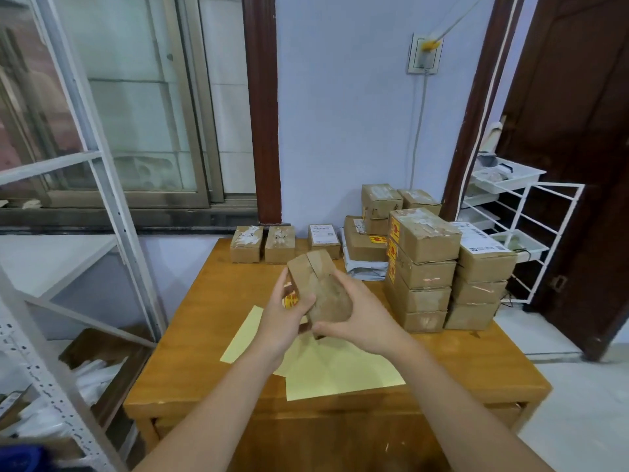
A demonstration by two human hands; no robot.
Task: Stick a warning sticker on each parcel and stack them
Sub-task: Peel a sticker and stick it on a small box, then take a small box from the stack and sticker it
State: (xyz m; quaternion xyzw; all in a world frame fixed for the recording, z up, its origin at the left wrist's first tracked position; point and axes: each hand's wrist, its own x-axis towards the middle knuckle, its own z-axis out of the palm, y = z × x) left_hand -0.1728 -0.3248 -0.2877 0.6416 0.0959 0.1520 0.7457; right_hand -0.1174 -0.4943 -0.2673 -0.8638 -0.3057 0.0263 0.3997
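Wooden table [211, 362] holds stacked parcels [422, 267]; left hand [282, 321] and right hand [354, 315] both grip one parcel [316, 284] above it, its yellow sticker [291, 300] seemingly applied; next, probably placing it squarely on the stack

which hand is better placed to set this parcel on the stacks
Right. The right hand grips the parcel on the side nearer the stacks, which stand to the right; the left hand would have to cross over.

The left hand [284, 321] covers most of the yellow sticker [291, 300] on the held parcel [320, 291], its print unreadable, and both forearms run off the bottom edge.
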